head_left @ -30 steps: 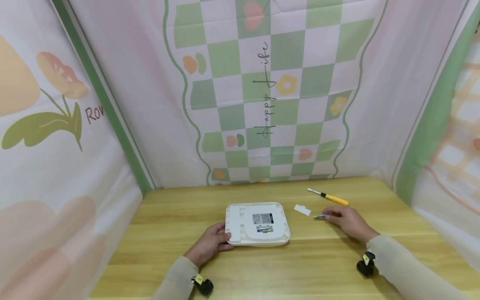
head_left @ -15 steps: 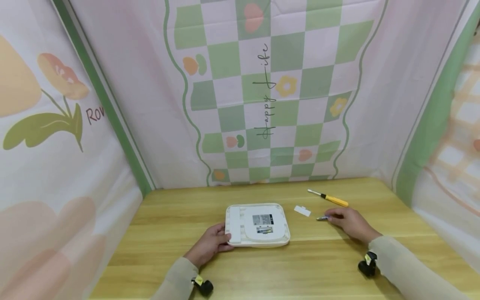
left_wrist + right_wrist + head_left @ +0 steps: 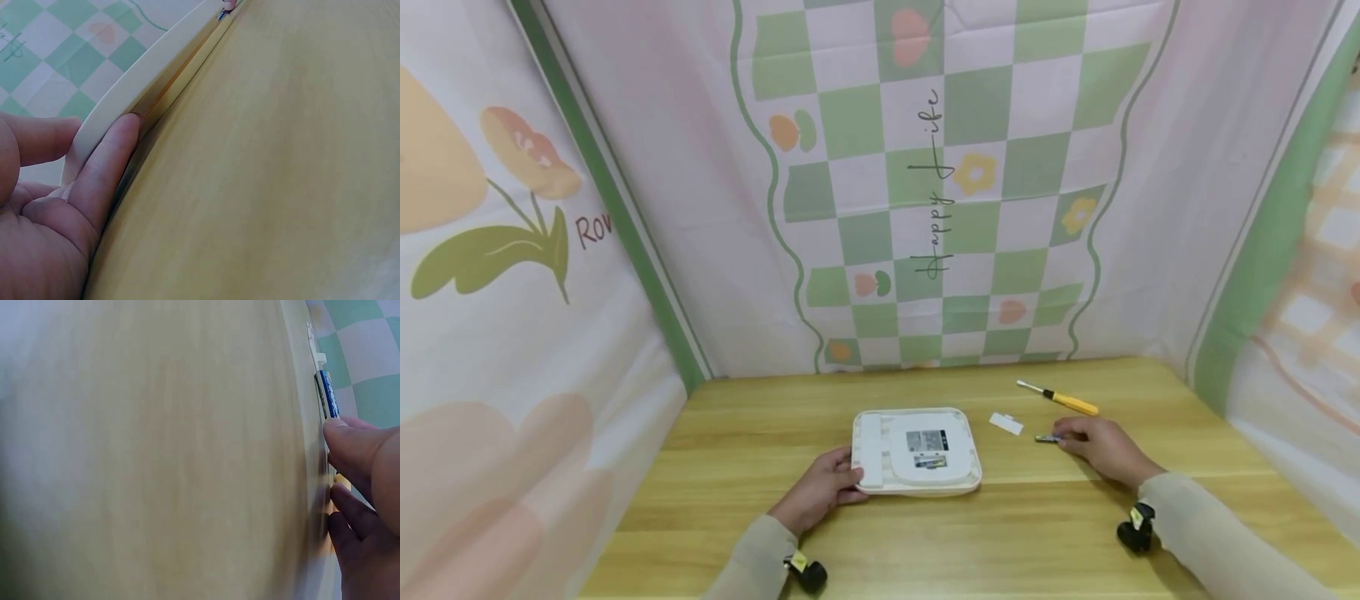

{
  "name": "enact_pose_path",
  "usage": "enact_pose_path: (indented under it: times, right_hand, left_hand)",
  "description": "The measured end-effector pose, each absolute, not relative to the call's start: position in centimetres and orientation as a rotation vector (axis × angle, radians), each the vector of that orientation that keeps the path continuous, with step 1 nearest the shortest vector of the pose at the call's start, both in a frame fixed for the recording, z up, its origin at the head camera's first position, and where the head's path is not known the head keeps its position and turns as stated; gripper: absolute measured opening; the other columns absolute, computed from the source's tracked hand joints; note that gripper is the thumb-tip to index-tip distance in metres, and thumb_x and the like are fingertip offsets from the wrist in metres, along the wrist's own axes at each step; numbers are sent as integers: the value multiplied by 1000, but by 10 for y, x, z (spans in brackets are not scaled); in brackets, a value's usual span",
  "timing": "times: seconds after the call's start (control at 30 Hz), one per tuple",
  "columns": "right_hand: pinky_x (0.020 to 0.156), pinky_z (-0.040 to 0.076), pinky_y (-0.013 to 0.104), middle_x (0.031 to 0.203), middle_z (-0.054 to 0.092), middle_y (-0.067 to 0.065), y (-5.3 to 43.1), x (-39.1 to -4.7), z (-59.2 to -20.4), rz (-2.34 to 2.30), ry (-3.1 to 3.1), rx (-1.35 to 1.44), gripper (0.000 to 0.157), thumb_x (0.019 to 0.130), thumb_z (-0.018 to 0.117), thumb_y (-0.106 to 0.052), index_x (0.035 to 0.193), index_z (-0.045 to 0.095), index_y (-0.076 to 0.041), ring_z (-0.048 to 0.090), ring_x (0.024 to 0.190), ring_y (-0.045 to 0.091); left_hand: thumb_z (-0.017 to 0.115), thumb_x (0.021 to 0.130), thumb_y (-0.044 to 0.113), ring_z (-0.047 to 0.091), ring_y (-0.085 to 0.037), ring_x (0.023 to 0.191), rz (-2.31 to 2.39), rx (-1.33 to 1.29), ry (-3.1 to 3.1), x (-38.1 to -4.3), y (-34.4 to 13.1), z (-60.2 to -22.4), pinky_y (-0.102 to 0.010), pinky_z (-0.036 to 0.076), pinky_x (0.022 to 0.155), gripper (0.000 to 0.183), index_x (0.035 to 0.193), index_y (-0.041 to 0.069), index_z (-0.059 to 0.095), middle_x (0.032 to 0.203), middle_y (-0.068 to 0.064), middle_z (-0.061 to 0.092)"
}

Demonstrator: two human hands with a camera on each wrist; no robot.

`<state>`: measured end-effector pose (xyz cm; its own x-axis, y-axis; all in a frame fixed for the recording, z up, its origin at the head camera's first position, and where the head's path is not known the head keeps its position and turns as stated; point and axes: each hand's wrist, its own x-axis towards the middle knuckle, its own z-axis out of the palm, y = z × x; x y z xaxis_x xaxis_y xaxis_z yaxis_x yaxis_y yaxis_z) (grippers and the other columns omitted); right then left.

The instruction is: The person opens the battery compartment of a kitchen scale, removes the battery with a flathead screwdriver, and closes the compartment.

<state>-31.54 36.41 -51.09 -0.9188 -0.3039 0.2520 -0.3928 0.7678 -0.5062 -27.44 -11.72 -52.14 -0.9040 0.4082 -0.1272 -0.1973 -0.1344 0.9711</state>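
Observation:
A white square device (image 3: 891, 421) lies underside up on the table, its label and an uncovered battery compartment showing. One battery (image 3: 932, 462) sits in that compartment. My left hand (image 3: 822, 487) grips the device's left edge; the left wrist view shows the thumb above the rim (image 3: 103, 115) and a finger beneath it. To the right, my right hand (image 3: 1102, 448) pinches a slim blue-and-silver battery (image 3: 328, 394) by one end, close over the table. Left of this battery lies a small white battery cover (image 3: 1006, 423).
A screwdriver (image 3: 1073, 403) with a yellow handle lies behind the right hand, its tip pointing left. The wooden table (image 3: 752, 408) ends at a patterned cloth (image 3: 977, 108) at the back. More cloth hangs on both sides.
My right hand has moved slightly right, toward me, carrying the battery, which now lies more level in the head view. The left hand and device keep their place.

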Motion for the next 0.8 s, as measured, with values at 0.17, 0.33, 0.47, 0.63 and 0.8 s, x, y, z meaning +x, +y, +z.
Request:
enact_pose_path:
  times: [0.17,0.33,0.47,0.63,0.8]
  right_hand:
    - [95,43,61,122,63,19,365,-316,-515,850,-2811,566,18,90,68,-8,107,74,-7,54,115,44]
    - [96,42,63,123,62,20,365,-315,-517,848,-2811,558,19,90,69,-8,108,73,-6,53,116,45]
    - [96,42,62,124,62,20,365,-314,-516,851,-2811,554,19,90,69,-9,108,73,-6,53,116,45]
    - [96,42,62,124,62,20,365,-313,-515,854,-2809,551,18,90,69,-9,108,73,-6,54,116,44]
    - [96,42,62,124,62,19,366,-314,-515,845,-2812,544,20,91,68,-8,109,73,-5,53,116,44]
  left_hand:
    - [49,100,0,63,-32,105,2094,237,1743,-274,-118,-522,-40,56,86,54,146,-12,25,124,-23,58]
    - [50,100,1,63,-32,105,2098,239,1735,-275,-119,-522,-40,56,86,54,146,-11,26,123,-23,59]
    - [51,99,1,63,-32,104,2103,242,1734,-276,-118,-524,-40,57,86,55,147,-12,25,122,-23,59]
    - [51,100,2,63,-32,103,2095,238,1737,-277,-118,-524,-40,57,86,56,147,-12,24,122,-22,59]
    - [51,100,2,64,-32,103,2088,225,1741,-277,-117,-524,-40,56,86,56,147,-11,24,121,-22,60]
